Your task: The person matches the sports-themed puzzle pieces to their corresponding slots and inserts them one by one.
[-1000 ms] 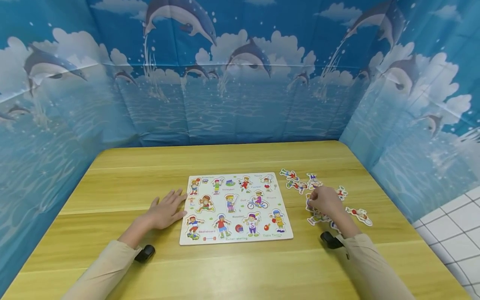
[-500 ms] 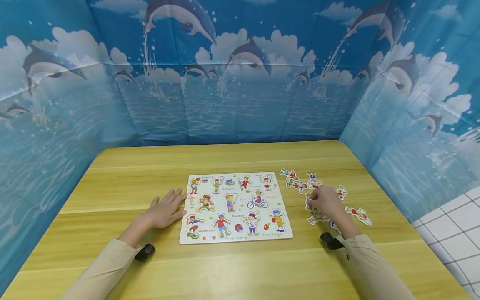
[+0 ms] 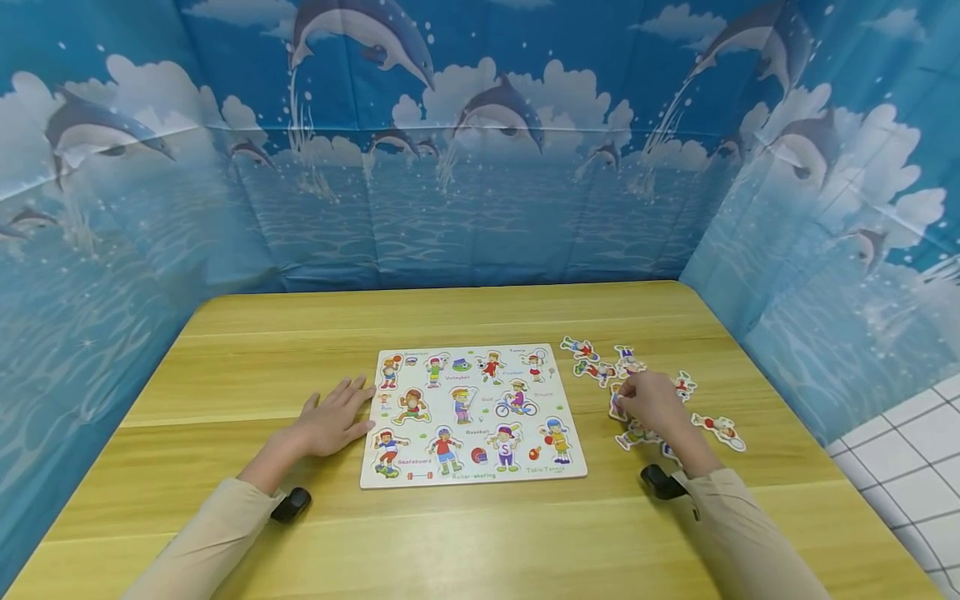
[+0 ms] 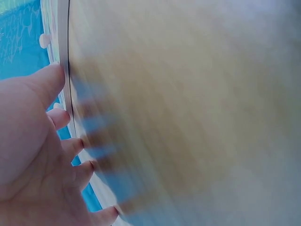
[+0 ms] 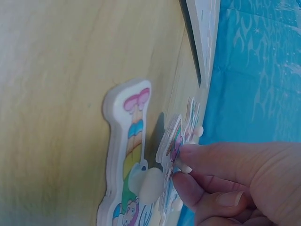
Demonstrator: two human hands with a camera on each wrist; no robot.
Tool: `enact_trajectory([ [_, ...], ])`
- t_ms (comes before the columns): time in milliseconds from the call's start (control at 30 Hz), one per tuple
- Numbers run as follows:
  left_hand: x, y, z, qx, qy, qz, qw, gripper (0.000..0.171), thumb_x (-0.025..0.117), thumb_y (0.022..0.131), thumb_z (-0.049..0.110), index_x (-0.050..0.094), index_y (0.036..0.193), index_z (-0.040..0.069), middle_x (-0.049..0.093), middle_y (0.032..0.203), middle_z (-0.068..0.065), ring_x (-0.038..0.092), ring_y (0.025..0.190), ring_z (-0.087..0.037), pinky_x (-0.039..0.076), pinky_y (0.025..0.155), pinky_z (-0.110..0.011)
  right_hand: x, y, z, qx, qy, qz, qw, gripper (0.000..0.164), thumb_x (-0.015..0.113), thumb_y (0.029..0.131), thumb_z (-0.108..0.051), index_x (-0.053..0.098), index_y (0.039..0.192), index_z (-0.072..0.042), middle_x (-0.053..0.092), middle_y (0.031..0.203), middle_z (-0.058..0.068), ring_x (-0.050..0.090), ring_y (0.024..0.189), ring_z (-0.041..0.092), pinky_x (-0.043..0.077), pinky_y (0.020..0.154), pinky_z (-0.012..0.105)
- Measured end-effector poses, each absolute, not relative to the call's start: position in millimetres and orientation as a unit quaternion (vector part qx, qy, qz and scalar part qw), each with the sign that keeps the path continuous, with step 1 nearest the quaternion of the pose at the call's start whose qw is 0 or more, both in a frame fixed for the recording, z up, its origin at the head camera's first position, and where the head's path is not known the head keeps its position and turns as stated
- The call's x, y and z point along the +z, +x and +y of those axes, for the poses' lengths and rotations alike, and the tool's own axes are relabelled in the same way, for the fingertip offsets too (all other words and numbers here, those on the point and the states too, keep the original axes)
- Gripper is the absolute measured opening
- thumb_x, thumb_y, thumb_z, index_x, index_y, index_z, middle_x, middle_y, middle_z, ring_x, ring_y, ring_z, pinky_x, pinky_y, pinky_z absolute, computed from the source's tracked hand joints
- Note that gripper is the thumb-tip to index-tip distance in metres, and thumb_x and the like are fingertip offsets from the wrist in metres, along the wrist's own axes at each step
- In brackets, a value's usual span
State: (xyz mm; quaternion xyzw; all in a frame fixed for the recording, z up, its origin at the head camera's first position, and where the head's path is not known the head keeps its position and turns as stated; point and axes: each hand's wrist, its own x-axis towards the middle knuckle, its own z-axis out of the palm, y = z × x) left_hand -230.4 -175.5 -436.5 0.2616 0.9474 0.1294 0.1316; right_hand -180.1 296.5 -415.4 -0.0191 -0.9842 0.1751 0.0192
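A white puzzle board [image 3: 480,417] printed with children at sports lies mid-table. My left hand [image 3: 330,423] rests flat with fingers spread, fingertips at the board's left edge; the left wrist view shows the thumb touching the board edge [image 4: 64,28]. To the right of the board, my right hand [image 3: 656,408] is over a cluster of loose figure pieces. Thumb and index finger pinch the white knob of a puzzle piece [image 5: 169,146], seen edge-on in the right wrist view. Nearer that camera lies another knobbed piece [image 5: 134,136], a figure with pink shoes. The hand covers part of the cluster.
Several loose pieces surround the right hand, including a red tennis figure [image 3: 720,432] to its right and a figure piece [image 3: 579,348] near the board's upper right corner. The wooden table [image 3: 465,542] meets a dolphin-print curtain [image 3: 480,208] behind.
Both hands keep their places, the left at the board's edge and the right on the piece. Only a tiny shift of the whole head view shows.
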Motion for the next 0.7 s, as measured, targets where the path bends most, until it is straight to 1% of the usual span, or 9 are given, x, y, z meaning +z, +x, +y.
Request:
enact_trajectory([
  [200,-436.7,-230.9,-175.3,0.127,0.259,0.948,0.134,0.06,0.042,0.099,0.037,0.025,0.148,0.007,0.014,0.157,-0.02,0.013,0.144,-0.043,0.01,0.105,-0.075,-414.5,-180.7,294.2,0.174,-0.016,-0.984,0.026,0.01,0.065,0.08,-0.005,0.069,0.077,0.003,0.069,0.075,0.015,0.058,0.063,0.018,0.049,0.058,0.032],
  [467,-438.4,-231.0,-175.9,0.127,0.26,0.947,0.136,0.06,0.041,0.099,0.038,0.025,0.148,0.008,0.013,0.157,-0.02,0.012,0.144,-0.043,0.01,0.105,-0.075,-409.1,-183.1,284.4,0.189,-0.001,-0.982,0.025,0.01,0.064,0.081,-0.004,0.069,0.074,0.002,0.067,0.071,0.012,0.053,0.061,0.015,0.043,0.054,0.026],
  [700,-438.0,-231.0,-175.4,0.124,0.262,0.948,0.133,0.06,0.042,0.099,0.037,0.025,0.148,0.007,0.013,0.157,-0.02,0.013,0.144,-0.043,0.01,0.105,-0.075,-407.1,-185.6,276.1,0.194,-0.005,-0.981,0.025,0.01,0.064,0.082,-0.005,0.068,0.073,0.0,0.066,0.069,0.009,0.053,0.059,0.014,0.042,0.053,0.025],
])
